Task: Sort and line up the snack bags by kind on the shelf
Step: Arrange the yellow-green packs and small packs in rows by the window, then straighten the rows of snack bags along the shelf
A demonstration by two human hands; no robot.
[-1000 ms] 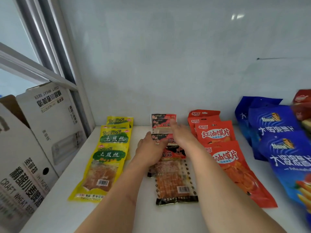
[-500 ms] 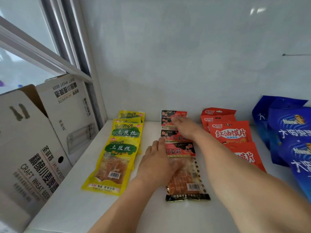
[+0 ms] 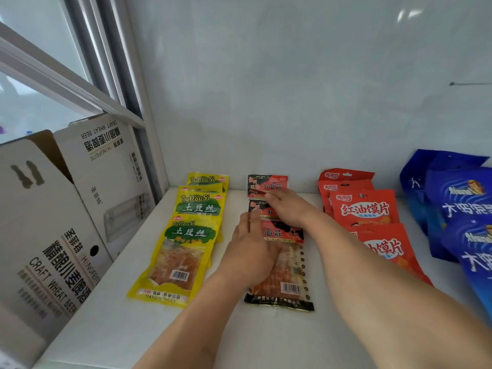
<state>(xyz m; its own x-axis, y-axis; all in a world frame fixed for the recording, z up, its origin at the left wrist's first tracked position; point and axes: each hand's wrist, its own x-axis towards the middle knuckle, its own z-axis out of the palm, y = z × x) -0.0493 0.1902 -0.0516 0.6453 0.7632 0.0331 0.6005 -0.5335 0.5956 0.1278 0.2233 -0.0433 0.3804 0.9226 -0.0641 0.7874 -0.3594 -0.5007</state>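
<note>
Since a second ago the left hand (image 3: 253,253) has slid forward along the black-and-red bags (image 3: 279,262), now lying flat, fingers straight and together, on the frontmost one. The right hand (image 3: 288,206), fingers extended, presses the bags nearer the shelf's (image 3: 279,339) back edge. That middle column, between yellow bags (image 3: 183,251) and orange-red bags (image 3: 372,217), looks nearly squared up.

Yellow-green bags (image 3: 186,243); black-red bags (image 3: 282,265); red bags (image 3: 364,209); blue bags (image 3: 458,198)
</note>
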